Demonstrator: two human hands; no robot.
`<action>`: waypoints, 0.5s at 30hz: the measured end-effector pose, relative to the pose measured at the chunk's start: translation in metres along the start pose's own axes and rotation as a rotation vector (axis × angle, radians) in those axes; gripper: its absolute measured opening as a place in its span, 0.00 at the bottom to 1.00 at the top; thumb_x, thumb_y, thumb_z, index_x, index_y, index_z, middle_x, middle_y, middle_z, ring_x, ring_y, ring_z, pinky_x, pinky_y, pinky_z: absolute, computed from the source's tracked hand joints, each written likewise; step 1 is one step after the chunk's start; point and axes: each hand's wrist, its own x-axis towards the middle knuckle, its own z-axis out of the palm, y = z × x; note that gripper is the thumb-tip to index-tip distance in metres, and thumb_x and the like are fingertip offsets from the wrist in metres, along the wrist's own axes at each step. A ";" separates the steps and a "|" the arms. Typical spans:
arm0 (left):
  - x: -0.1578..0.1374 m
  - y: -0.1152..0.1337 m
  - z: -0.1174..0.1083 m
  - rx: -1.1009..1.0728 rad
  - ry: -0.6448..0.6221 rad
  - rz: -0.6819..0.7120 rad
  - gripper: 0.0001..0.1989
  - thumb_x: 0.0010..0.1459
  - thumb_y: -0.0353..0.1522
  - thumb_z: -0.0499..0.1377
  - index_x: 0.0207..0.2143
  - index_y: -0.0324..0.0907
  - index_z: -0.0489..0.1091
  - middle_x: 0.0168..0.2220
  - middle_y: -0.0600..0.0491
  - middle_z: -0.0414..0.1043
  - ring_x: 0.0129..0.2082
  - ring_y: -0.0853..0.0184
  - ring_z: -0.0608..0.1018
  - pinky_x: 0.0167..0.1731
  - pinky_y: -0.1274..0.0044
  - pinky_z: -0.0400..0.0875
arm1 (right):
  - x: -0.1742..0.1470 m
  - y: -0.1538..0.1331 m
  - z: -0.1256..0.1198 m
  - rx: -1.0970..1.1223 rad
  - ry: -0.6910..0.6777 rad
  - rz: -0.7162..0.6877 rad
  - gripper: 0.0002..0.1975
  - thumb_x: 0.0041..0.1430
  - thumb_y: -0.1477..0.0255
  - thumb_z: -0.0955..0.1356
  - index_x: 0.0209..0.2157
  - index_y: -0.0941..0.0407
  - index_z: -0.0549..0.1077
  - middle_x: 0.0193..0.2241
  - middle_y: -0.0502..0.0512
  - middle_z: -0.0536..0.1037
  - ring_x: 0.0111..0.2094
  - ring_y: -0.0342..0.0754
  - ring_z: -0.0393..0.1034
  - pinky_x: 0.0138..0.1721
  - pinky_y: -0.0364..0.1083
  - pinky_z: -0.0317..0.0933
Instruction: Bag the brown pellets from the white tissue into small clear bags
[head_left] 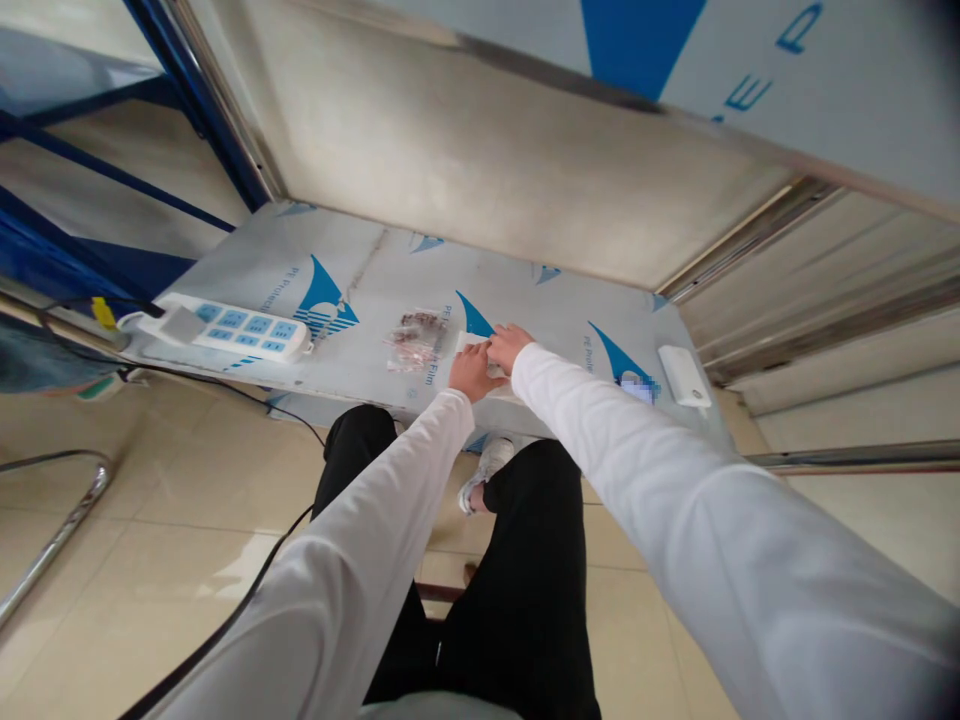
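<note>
"Left hand (472, 372): what is its position and state?"

"It rests at the near side of the bench (502, 275), fingers bent, on a flat whitish piece (470, 338). The right hand (511, 347) meets it there from the other side, fingers curled downward. The two hands touch or nearly touch; whether either is closed on the piece cannot be told, since the fingers cover most of it."

"Specify the materials nearby."

"Bench: smooth, grey-white protective film with blue motifs. Left of the hands lies a crinkled, transparent plastic packet (416, 340) with reddish-brown markings or contents; which of these cannot be told. Farther left: a long white power strip (247, 328) with rows of pale blue outlets. Near the right end: a white, rounded oblong unit (682, 376)."

"State the edges and clearances."

"The front edge runs just below the hands, and both white sleeves cross it. Film-covered surface separates the right hand from the oblong unit, and the packet from the power strip. A pale back panel (450, 150) bounds the far side; an overhead panel (862, 120) projects above."

"Legible writing?"

"On the bench film, 'PE Protect' and 'Film', partly cut off. On the overhead panel, large blue letters, 'E P'. A patch near the oblong unit is pixelated and unreadable."
</note>
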 end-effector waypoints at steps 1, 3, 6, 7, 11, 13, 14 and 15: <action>0.004 0.000 0.003 -0.006 -0.001 -0.001 0.29 0.49 0.38 0.64 0.51 0.37 0.64 0.49 0.42 0.71 0.52 0.54 0.69 0.50 0.69 0.62 | 0.000 0.002 0.000 -0.002 -0.006 -0.005 0.09 0.51 0.78 0.69 0.36 0.58 0.78 0.40 0.64 0.77 0.51 0.58 0.62 0.47 0.52 0.56; 0.007 -0.003 0.006 -0.017 0.003 -0.003 0.25 0.50 0.37 0.63 0.49 0.38 0.65 0.47 0.43 0.72 0.52 0.55 0.69 0.50 0.68 0.61 | -0.001 0.007 0.001 -0.005 -0.013 -0.018 0.12 0.49 0.77 0.71 0.38 0.57 0.77 0.42 0.63 0.77 0.51 0.58 0.62 0.47 0.52 0.56; 0.009 -0.010 0.004 -0.030 0.015 0.002 0.24 0.51 0.37 0.62 0.50 0.39 0.64 0.49 0.44 0.71 0.53 0.56 0.68 0.51 0.69 0.60 | -0.001 0.015 0.002 -0.014 -0.014 -0.035 0.21 0.43 0.78 0.73 0.44 0.58 0.75 0.47 0.64 0.74 0.52 0.59 0.62 0.47 0.52 0.57; 0.009 -0.012 0.004 -0.034 0.016 0.007 0.24 0.51 0.37 0.62 0.51 0.39 0.64 0.49 0.44 0.71 0.53 0.56 0.68 0.52 0.69 0.60 | 0.000 0.017 0.002 -0.017 -0.013 -0.037 0.23 0.43 0.79 0.73 0.45 0.59 0.74 0.47 0.64 0.74 0.52 0.59 0.62 0.47 0.52 0.57; 0.011 -0.015 0.004 -0.044 0.013 0.031 0.23 0.51 0.36 0.62 0.49 0.39 0.66 0.50 0.44 0.70 0.55 0.57 0.67 0.54 0.69 0.58 | 0.006 0.021 -0.001 -0.018 -0.025 -0.040 0.16 0.48 0.76 0.71 0.42 0.57 0.76 0.44 0.63 0.76 0.50 0.58 0.64 0.47 0.52 0.58; 0.011 -0.014 0.005 -0.050 0.021 0.036 0.21 0.51 0.35 0.62 0.48 0.39 0.67 0.50 0.44 0.70 0.55 0.57 0.67 0.54 0.69 0.58 | 0.008 0.023 -0.004 -0.018 -0.033 -0.043 0.12 0.50 0.73 0.71 0.40 0.56 0.76 0.41 0.61 0.77 0.50 0.57 0.65 0.46 0.52 0.58; 0.011 -0.014 0.006 -0.054 0.028 0.036 0.22 0.51 0.35 0.62 0.48 0.39 0.66 0.50 0.44 0.70 0.54 0.57 0.67 0.54 0.69 0.58 | 0.008 0.024 -0.005 -0.020 -0.034 -0.045 0.12 0.50 0.72 0.71 0.39 0.56 0.77 0.41 0.61 0.76 0.50 0.57 0.65 0.47 0.52 0.57; 0.010 -0.014 0.006 -0.058 0.036 0.035 0.22 0.51 0.35 0.62 0.49 0.39 0.66 0.50 0.43 0.70 0.54 0.57 0.68 0.54 0.69 0.59 | 0.008 0.026 -0.007 -0.022 -0.031 -0.048 0.13 0.50 0.71 0.72 0.40 0.56 0.77 0.42 0.61 0.76 0.50 0.57 0.64 0.47 0.52 0.57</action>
